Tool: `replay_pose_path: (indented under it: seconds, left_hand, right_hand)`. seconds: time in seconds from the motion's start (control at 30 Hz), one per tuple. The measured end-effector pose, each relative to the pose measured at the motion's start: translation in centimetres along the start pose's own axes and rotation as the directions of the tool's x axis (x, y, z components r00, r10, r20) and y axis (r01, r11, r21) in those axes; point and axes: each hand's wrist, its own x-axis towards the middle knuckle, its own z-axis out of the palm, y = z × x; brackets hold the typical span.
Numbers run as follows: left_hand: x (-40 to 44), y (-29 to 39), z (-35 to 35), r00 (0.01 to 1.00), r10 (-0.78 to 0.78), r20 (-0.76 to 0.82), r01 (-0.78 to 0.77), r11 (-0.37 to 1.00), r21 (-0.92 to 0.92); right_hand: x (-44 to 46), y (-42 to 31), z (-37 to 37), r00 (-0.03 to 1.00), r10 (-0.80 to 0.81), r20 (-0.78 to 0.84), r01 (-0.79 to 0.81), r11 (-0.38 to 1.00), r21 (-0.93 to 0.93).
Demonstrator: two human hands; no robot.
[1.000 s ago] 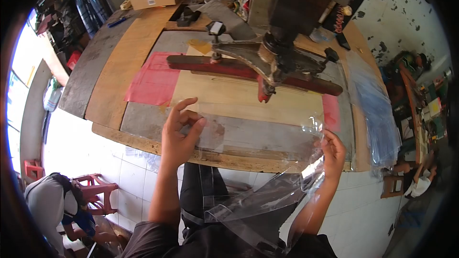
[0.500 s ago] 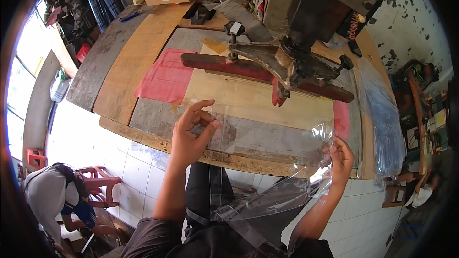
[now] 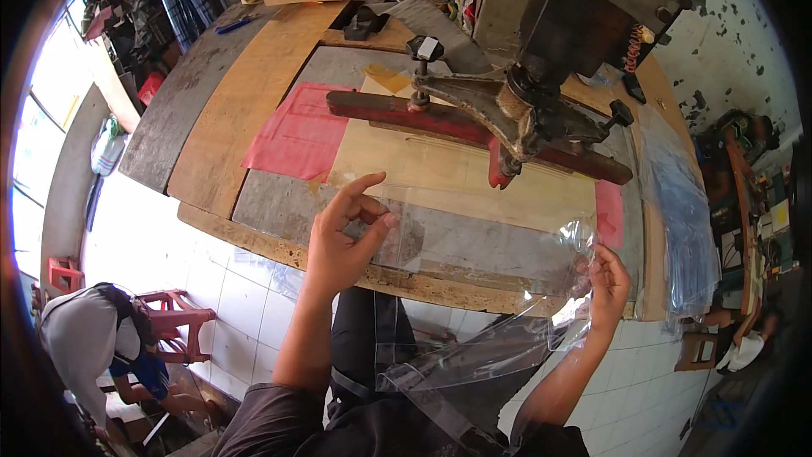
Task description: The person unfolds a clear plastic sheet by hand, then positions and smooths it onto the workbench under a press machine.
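- Head view, lower centre: clear plastic film hangs between your hands.
- Mid-frame, your left hand and, at right, your right hand appear to pinch its edges; the step looks like holding it spread, and the next move calls for firm, even pinches.
- Upper centre, beyond: a red bar spans the yellowish sheet.

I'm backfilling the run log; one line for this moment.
left hand: pinching clear plastic; right hand: gripping clear plastic; clear plastic: hanging past bench edge; machine bar: over yellow sheet
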Motion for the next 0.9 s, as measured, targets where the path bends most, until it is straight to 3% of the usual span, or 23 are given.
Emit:
replay_pose_path:
  seconds: [0.47,0.9]
  left_hand:
    - [-0.03,-0.64,0.11,1.0,-0.003,-0.01,0.002,0.999,-0.055]
    - [0.06,-0.35,-0.04,1.0,0.004,0.004,-0.004,1.0,0.008]
  right_hand:
    - [0.06,-0.4,0.27,1.0,-0.015,-0.011,0.015,1.0,-0.013]
    - [0.12,-0.39,0.39,1.0,-0.024,-0.015,0.023,0.999,-0.043]
